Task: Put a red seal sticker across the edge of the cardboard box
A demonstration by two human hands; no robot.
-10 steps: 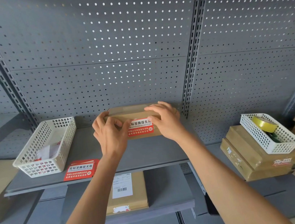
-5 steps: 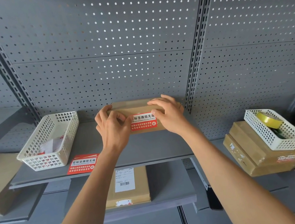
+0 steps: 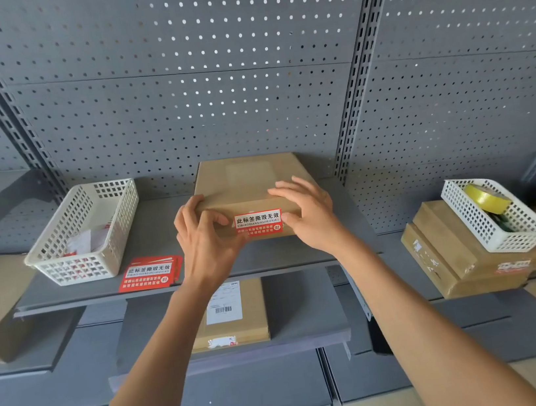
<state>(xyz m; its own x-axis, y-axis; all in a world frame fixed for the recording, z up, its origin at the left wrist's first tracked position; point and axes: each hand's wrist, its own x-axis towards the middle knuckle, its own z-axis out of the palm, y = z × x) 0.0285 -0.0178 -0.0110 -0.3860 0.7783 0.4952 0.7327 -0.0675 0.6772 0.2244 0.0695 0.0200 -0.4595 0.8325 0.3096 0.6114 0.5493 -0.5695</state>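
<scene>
A grey pegboard wall [image 3: 207, 73] fills the upper part of the view, with slotted uprights running down to a grey shelf [image 3: 146, 226] at chest height and a lower shelf [image 3: 295, 309] beneath it. On the right, a stack of cardboard parcels [image 3: 452, 252] carries a white basket [image 3: 501, 232] that holds a yellow tape roll [image 3: 484, 198]. The cardboard box [image 3: 246, 181] lies flat near the middle of the upper shelf, its far end close to the wall and its near face turned toward the person. Below it, on the lower shelf, lies a flat parcel [image 3: 251, 312] with a white barcode label. To the left of the box stands another white lattice basket [image 3: 84, 232] with some paper scraps inside, and just in front of that basket a small pile of spare red stickers [image 3: 149, 274] lies near the shelf's front edge. The left hand [image 3: 206, 242] curls around the box's near left corner, fingers bent over the top edge and thumb pressing on the front face beside the seal. The right hand [image 3: 309, 210] rests on the near right corner, fingers spread flat over the top and gripping nothing apart from steadying the box. The red seal sticker [image 3: 258, 224] sits on the front face between the two hands, its top edge at the box's upper front edge.
</scene>
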